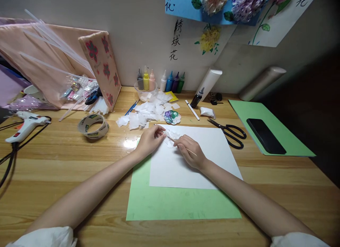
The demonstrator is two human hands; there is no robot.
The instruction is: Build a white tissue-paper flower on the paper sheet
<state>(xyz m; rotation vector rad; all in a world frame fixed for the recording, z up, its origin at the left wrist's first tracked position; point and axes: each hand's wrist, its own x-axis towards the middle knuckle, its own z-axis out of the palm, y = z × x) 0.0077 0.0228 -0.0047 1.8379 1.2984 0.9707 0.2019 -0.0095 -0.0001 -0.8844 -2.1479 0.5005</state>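
A crumpled bunch of white tissue paper (174, 133) sits near the top of a white sheet of paper (196, 172). My left hand (151, 141) is at its left side, fingers curled and pinched at the tissue's edge. In my right hand (191, 153) is a thin wooden stick (191, 152), held like a pen, its tip against the tissue. The fingers partly cover the tissue, so its full shape is hidden. Beneath the white sheet lies a green sheet (183, 206). Cut tissue squares (148, 110) lie in a loose heap just beyond my hands.
Behind the heap are a paint palette (172, 117), a clear bowl (145, 87) and several paint bottles (169, 81). Scissors (231, 133) and a black phone (265, 135) lie to the right. A tape roll (92, 126) and a glue gun (26, 125) are at left.
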